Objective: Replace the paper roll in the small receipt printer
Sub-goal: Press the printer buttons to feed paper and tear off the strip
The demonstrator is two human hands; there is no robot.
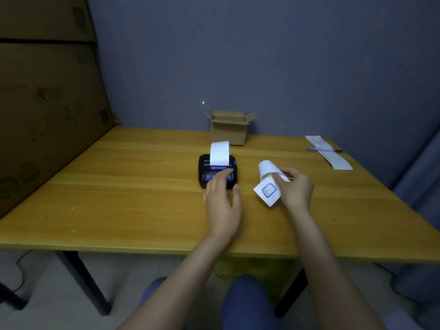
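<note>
A small black receipt printer (204, 168) with blue buttons sits mid-table on the yellow wooden table (119, 186). A white paper strip (219, 152) curls up out of its top slot. My left hand (222, 198) rests on the printer's front, fingers spread over the button panel. My right hand (296, 186) holds a white paper roll (266, 168) just right of the printer; a loose end of it with a blue square label (268, 190) hangs below my thumb.
An open small cardboard box (229, 129) stands behind the printer by the wall. A long paper strip (329, 152) with a purple pen (323, 149) across it lies at the back right. Big cardboard boxes (47, 115) line the left side.
</note>
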